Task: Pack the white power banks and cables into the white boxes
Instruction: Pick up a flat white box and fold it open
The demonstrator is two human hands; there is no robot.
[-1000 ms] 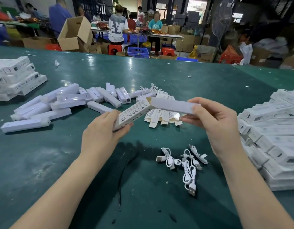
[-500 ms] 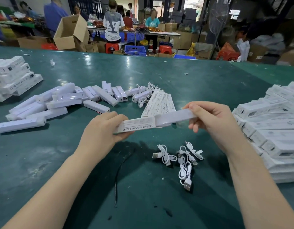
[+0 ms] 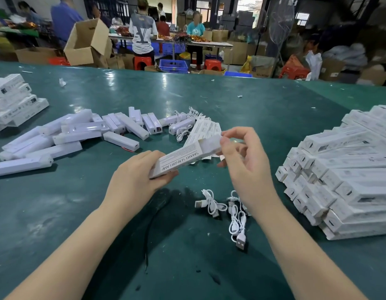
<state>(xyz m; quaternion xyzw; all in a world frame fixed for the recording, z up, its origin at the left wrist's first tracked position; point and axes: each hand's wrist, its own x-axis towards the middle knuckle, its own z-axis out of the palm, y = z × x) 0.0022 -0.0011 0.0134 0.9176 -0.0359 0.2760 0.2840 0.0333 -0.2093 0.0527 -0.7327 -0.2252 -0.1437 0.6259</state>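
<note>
- The left hand (image 3: 135, 178) held one white box (image 3: 183, 158) by its near end, its grip clamped around it, just above the worktop (image 3: 241, 118).
- The right hand (image 3: 244, 161) pinched the box's far end, thumb and fingertips (image 3: 225, 135) closed on the open flap; by my reading a power bank was nearly seated inside, though the contents were hard to make out.
- Right of the box, a large stack of boxes (image 3: 343, 176) suggested much of the job was finished; whether every one was filled could not be told.
- Left of the box, a loose heap of power banks (image 3: 79, 135) lay unpacked, so plenty remained.
- Just behind the box lay flat box blanks (image 3: 206, 128) with a few more cables tangled beside them.
- Nearer than the box, several coiled cables (image 3: 233, 215) sat on the worktop, one probably due to go in before the flap was closed.
- Far left of the box, another stack (image 3: 12, 100) rested at the worktop's edge.
</note>
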